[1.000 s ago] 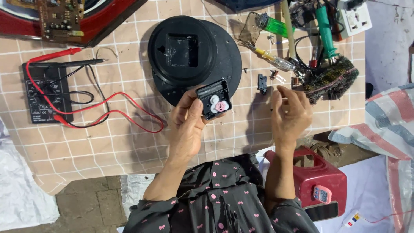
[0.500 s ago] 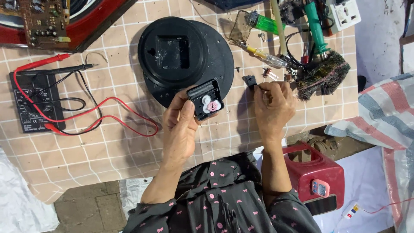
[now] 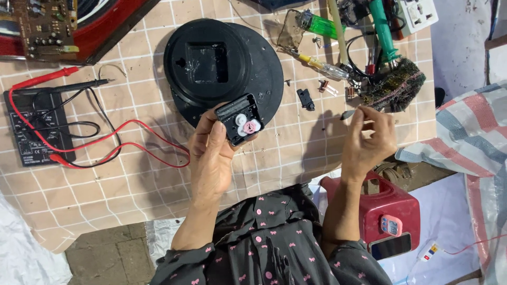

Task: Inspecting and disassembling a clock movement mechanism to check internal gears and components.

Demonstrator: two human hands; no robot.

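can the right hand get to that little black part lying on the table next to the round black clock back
Probably yes: the small black part lies in the open on the table, just beside the right hand, though its fingers already pinch a small piece.

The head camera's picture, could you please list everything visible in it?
Round black plastic clock back: one, table's top centre.
Small black open clock mechanism with white and pink gears: one, in left hand.
Black multimeter: one, red and black leads, table's left.
Brown circuit board: one, top left.
Green-handled tool: one, top right.
Red plastic stool: one, lower right.
Left hand: holds mechanism.
Right hand: pinches something small.
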